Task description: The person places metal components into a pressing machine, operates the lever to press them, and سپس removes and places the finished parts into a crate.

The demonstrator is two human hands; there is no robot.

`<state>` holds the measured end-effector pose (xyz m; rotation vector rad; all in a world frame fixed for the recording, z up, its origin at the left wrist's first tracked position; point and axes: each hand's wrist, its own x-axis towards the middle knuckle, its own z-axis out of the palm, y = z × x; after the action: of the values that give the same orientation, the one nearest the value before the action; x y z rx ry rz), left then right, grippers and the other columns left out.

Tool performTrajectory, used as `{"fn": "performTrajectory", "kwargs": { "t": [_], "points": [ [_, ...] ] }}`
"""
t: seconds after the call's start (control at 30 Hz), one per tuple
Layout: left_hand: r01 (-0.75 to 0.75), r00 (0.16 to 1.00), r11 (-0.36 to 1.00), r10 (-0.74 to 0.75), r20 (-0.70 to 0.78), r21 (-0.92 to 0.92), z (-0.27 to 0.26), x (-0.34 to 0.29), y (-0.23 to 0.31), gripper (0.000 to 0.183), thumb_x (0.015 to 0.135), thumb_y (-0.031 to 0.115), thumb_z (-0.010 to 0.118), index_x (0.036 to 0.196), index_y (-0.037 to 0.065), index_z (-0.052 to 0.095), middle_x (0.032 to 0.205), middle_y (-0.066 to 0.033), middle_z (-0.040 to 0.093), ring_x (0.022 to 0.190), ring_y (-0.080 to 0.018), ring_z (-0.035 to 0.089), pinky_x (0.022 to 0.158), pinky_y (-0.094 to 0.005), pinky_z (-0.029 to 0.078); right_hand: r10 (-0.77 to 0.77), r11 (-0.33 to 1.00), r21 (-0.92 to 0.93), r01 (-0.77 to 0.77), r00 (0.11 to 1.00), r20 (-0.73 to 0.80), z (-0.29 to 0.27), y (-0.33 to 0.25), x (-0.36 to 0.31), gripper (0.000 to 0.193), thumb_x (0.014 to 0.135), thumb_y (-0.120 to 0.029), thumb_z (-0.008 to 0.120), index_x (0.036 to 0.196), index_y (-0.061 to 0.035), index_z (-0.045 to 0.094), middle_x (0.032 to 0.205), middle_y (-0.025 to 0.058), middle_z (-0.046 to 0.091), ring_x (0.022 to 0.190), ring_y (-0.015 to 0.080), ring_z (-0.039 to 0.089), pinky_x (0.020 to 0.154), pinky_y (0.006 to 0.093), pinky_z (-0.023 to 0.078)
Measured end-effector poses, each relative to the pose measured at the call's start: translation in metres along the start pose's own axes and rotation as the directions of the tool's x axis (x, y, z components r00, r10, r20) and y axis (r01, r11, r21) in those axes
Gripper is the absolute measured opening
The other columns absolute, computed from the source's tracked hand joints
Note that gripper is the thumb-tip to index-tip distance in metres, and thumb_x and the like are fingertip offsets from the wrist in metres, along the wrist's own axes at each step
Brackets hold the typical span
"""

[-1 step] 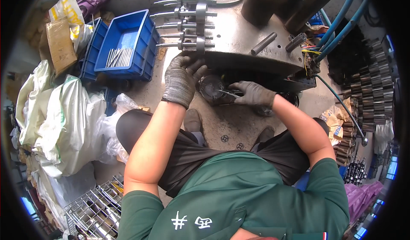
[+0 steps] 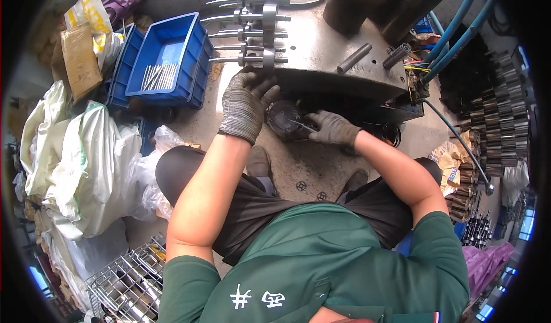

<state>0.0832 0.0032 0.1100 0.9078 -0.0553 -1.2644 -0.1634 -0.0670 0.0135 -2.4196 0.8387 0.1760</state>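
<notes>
My left hand (image 2: 241,107), in a grey knit glove, is raised at the front edge of the metal bench (image 2: 321,64). Its fingers are apart, with the tips close to the nearest of several steel shafts (image 2: 247,57) set crosswise through a grey upright bar (image 2: 269,18). I see nothing held in it. My right hand (image 2: 334,129), gloved too, is closed on a thin metal rod (image 2: 301,125). That rod points left over a round dark container (image 2: 282,116) below the bench edge. What lies inside the container is too dark to make out.
A blue bin (image 2: 192,53) with several thin rods (image 2: 159,77) stands at the left, beside white sacks (image 2: 92,156). On the bench are a short steel bar (image 2: 354,58) and a thick cylinder (image 2: 359,4). Blue hoses (image 2: 459,33) and stacked metal parts (image 2: 496,116) are at the right.
My right hand has shifted slightly to the left with the thin metal rod, farther over the round container. My left hand has hardly moved.
</notes>
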Motion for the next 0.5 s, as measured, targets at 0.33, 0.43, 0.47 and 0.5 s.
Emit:
{"fn": "performTrajectory", "kwargs": {
  "t": [0.33,0.43,0.47,0.5],
  "points": [
    [0.057,0.998,0.99,-0.052,0.043,-0.125,0.021,0.005,0.002,0.023,0.098,0.022,0.06,0.11,0.002,0.059,0.118,-0.016,0.06,0.112,-0.0357,0.062,0.099,-0.0511,0.056,0.331,0.941,0.026,-0.338,0.901,-0.28,0.079,-0.047,0.074,0.056,0.082,-0.045,0.071,0.129,-0.0162,0.064,0.122,0.0187,0.068,0.111,0.0371,0.066,0.092,0.0483,0.054],
    [0.092,0.995,0.978,-0.083,0.055,-0.186,0.029,0.006,0.005,0.034,0.098,0.022,0.065,0.123,0.0,0.057,0.123,-0.0141,0.056,0.12,-0.027,0.054,0.106,-0.0442,0.051,0.287,0.957,0.079,-0.278,0.88,-0.379,0.08,-0.038,0.07,0.053,0.082,-0.041,0.073,0.127,-0.0149,0.065,0.123,0.0183,0.068,0.113,0.0363,0.065,0.094,0.0461,0.054],
    [0.101,0.994,0.975,-0.093,0.049,-0.196,0.035,0.008,0.002,0.037,0.099,0.023,0.065,0.126,0.0,0.056,0.125,-0.0143,0.056,0.121,-0.0268,0.053,0.107,-0.0439,0.051,0.248,0.963,0.044,-0.266,0.81,-0.532,0.091,-0.021,0.068,0.053,0.081,-0.041,0.074,0.126,-0.0129,0.065,0.122,0.0185,0.068,0.112,0.0369,0.065,0.095,0.0468,0.054],
    [0.106,0.994,0.973,-0.1,0.038,-0.204,0.039,0.009,0.001,0.039,0.099,0.024,0.065,0.128,0.0,0.054,0.127,-0.0144,0.055,0.123,-0.0267,0.052,0.108,-0.0436,0.05,0.194,0.967,0.006,-0.255,0.72,-0.666,0.101,-0.009,0.064,0.054,0.08,-0.042,0.076,0.124,-0.011,0.066,0.121,0.0187,0.068,0.111,0.0376,0.065,0.096,0.0474,0.053]
  ]
}}
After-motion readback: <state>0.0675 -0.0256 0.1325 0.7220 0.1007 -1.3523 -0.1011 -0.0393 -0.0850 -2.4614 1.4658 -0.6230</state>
